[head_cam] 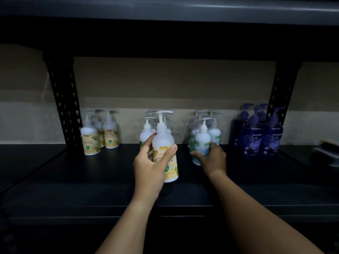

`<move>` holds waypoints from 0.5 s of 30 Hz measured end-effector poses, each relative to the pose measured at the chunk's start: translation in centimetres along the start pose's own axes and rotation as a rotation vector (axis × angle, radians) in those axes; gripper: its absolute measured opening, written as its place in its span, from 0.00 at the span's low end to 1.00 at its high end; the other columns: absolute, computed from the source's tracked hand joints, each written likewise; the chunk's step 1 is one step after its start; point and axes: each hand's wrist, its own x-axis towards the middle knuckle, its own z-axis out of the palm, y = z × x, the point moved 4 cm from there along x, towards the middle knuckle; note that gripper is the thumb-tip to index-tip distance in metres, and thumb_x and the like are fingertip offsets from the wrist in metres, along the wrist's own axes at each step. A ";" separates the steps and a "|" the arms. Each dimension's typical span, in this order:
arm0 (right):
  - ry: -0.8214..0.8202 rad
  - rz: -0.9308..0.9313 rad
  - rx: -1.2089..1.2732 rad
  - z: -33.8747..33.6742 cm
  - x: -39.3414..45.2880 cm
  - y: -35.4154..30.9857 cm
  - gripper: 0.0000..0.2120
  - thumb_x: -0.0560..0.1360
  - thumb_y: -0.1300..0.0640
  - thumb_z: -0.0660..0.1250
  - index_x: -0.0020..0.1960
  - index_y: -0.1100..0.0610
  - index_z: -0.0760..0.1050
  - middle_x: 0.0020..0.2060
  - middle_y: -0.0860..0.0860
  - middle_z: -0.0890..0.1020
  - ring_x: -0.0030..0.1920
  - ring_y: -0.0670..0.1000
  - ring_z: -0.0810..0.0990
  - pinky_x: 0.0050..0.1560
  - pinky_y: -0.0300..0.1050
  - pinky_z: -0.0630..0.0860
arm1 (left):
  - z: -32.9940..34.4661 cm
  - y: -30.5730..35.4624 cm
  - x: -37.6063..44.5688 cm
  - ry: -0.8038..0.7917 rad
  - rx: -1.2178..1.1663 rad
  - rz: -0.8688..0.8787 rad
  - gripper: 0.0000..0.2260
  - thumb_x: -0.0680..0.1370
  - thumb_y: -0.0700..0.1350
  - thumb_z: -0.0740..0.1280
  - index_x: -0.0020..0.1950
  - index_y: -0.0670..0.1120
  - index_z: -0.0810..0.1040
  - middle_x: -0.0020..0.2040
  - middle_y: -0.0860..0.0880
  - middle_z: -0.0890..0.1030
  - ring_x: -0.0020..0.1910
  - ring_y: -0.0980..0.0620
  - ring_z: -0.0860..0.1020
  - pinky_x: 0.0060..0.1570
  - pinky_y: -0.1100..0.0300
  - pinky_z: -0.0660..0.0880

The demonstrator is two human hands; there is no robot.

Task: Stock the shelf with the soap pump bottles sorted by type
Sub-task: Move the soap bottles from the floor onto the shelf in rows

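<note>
My left hand (150,167) grips a white pump bottle with a yellow label (164,140), held upright just above the black shelf (91,180) in front of the green-label group (145,132). My right hand (212,158) holds a white bottle with a blue-green label (202,138), standing at the front of its group. Three yellow-label bottles (100,133) stand at the back left. Several dark blue bottles (258,132) stand at the back right.
Black perforated uprights stand at the left (63,99) and right (282,92) behind the bottle rows. An upper shelf (165,11) hangs overhead. A pale object (325,153) lies at the far right edge. Bare dark shelf surface stretches in front of the bottles.
</note>
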 end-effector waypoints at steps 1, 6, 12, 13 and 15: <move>0.000 -0.001 -0.004 0.0 0.0 0.0 0.28 0.66 0.46 0.83 0.58 0.60 0.79 0.54 0.59 0.82 0.53 0.59 0.82 0.54 0.55 0.82 | -0.1 0.0 0.0 0.002 -0.003 -0.001 0.22 0.72 0.46 0.80 0.62 0.60 0.79 0.53 0.51 0.87 0.52 0.51 0.86 0.56 0.48 0.83; -0.018 -0.005 -0.023 0.0 0.0 0.0 0.27 0.68 0.47 0.81 0.59 0.61 0.78 0.56 0.60 0.81 0.55 0.60 0.81 0.53 0.51 0.79 | -0.1 -0.2 -0.1 0.008 -0.005 -0.017 0.25 0.71 0.47 0.80 0.67 0.55 0.78 0.54 0.50 0.87 0.53 0.50 0.87 0.57 0.45 0.83; -0.042 -0.025 -0.032 -0.1 -0.2 -0.2 0.25 0.71 0.48 0.80 0.59 0.61 0.77 0.56 0.60 0.81 0.57 0.61 0.80 0.54 0.50 0.76 | -0.1 -0.1 -0.2 0.015 0.010 -0.014 0.27 0.71 0.47 0.80 0.69 0.52 0.79 0.53 0.50 0.87 0.53 0.51 0.86 0.57 0.46 0.83; -0.043 -0.028 -0.030 -0.1 -0.2 -0.2 0.25 0.71 0.48 0.80 0.60 0.61 0.77 0.56 0.60 0.81 0.57 0.61 0.80 0.55 0.51 0.77 | -0.1 0.0 -0.3 0.013 0.009 -0.013 0.27 0.71 0.47 0.80 0.69 0.51 0.79 0.53 0.50 0.87 0.53 0.51 0.87 0.57 0.46 0.83; -0.045 -0.026 -0.017 -0.1 -0.3 -0.2 0.25 0.71 0.48 0.80 0.60 0.61 0.77 0.57 0.60 0.81 0.57 0.62 0.80 0.57 0.54 0.78 | -0.2 0.0 -0.4 0.011 0.007 -0.016 0.29 0.69 0.50 0.80 0.69 0.50 0.79 0.53 0.51 0.88 0.52 0.51 0.87 0.57 0.46 0.83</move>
